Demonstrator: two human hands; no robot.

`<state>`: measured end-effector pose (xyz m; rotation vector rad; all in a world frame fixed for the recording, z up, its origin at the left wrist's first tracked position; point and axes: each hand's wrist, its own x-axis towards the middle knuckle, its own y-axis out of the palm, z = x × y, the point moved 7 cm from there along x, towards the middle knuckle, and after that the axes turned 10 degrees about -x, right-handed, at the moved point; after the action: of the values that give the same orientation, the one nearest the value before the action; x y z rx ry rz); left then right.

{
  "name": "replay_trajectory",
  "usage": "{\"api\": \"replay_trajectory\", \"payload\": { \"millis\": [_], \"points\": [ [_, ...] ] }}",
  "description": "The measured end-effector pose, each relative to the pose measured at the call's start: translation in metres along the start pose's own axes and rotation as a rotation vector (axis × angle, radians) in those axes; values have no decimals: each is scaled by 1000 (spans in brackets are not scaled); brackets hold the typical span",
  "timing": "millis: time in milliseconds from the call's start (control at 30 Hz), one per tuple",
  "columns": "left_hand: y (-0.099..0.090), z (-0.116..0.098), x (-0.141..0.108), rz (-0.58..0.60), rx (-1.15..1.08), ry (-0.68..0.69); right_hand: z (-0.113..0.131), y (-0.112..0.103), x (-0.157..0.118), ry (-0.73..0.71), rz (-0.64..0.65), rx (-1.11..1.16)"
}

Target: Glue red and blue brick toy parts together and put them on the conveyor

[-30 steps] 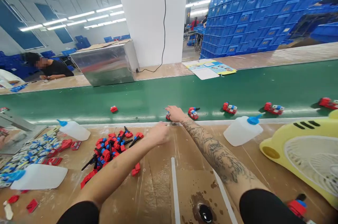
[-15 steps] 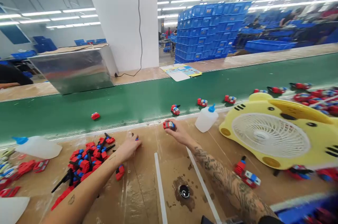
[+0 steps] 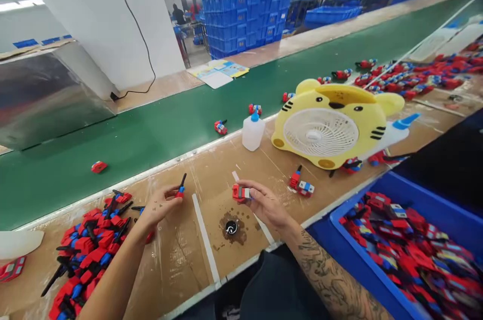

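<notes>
My left hand (image 3: 160, 204) is closed on a small red and blue toy part (image 3: 181, 191) with a thin black rod pointing up. Beside that wrist lies a pile of similar red, blue and black toy parts (image 3: 92, 244). Closed around a red, grey and white toy body (image 3: 240, 192) is my right hand (image 3: 267, 204), just above the bench. Below the two hands, a small round black cup (image 3: 231, 228) is set in a wet, stained patch of the brown bench top (image 3: 169, 269). My fingers hide part of both pieces.
A green conveyor belt (image 3: 158, 129) runs behind the bench with several toy pieces on it. A white squeeze bottle (image 3: 252, 134) and a yellow animal-faced fan (image 3: 320, 126) stand to the right. At lower right is a blue bin (image 3: 339, 215) of toy parts.
The view has turned right and downward, bringing the blue bin into sight. My left hand has raised the part with the black rod off the bench. My right hand still holds the toy body, nearer the cup.
</notes>
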<state>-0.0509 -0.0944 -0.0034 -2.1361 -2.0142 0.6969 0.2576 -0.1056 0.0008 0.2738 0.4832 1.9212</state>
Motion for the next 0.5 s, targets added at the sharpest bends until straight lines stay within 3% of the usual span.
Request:
{"api": "replay_trajectory", "payload": {
  "millis": [67, 133, 333, 500],
  "points": [
    [26, -6, -16, 127, -231, -69, -4, -13, -11, 3, -49, 33],
    [51, -25, -35, 222, -265, -17, -9, -25, -17, 18, -103, 56],
    [115, -96, -82, 487, 370, 559, -26, -42, -23, 78, -201, 129],
    [148, -105, -100, 658, 750, 851, -36, -43, -27, 102, -227, 178]
  ]
}}
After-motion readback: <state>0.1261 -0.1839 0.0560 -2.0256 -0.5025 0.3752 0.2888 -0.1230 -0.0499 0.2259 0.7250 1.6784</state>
